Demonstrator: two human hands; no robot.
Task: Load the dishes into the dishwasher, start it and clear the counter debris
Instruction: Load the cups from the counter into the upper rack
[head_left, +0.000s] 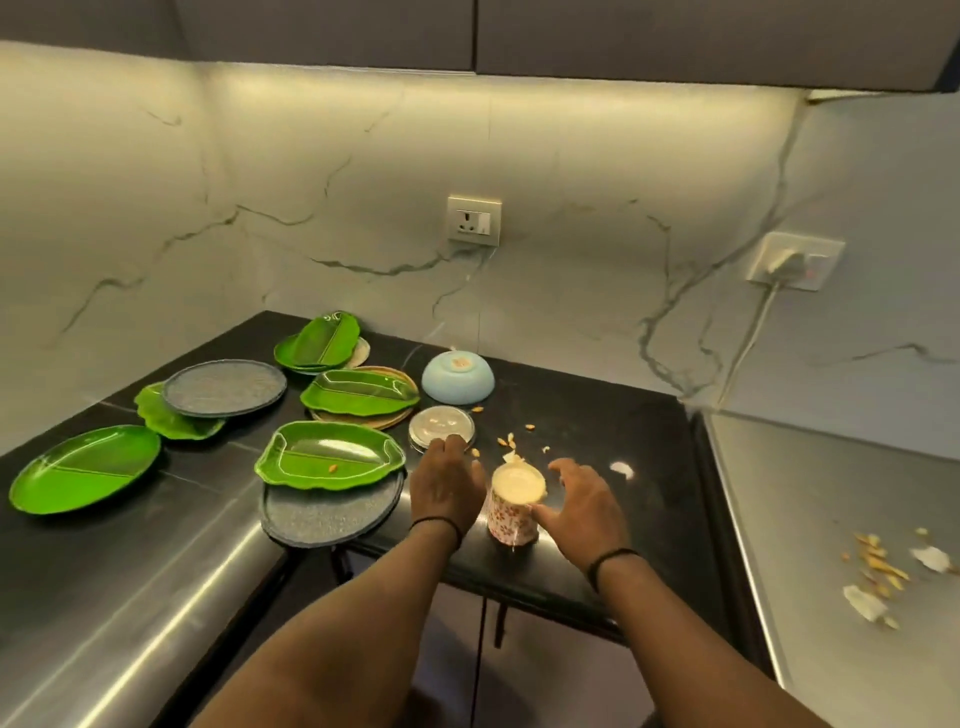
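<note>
A floral cup (511, 512) stands upside down on the black counter (597, 457) near its front edge. My right hand (582, 506) is beside it on the right, fingers spread and loosely curved, thumb touching the cup's side. My left hand (447, 480) hovers just left of the cup, fingers relaxed, its fingertips over a small overturned glass bowl (441, 426). A light blue bowl (457, 376) lies upside down behind. Several green leaf-shaped plates (330, 454) and grey round plates (224, 387) cover the counter's left part. Food scraps (511, 444) lie scattered beyond the cup.
More peels and crumbs (883, 569) lie on the steel surface (831, 493) at the right. A steel counter (104, 597) runs along the left front. A wall socket (474, 220) and a plugged-in socket (795, 260) with a cable sit on the marble wall.
</note>
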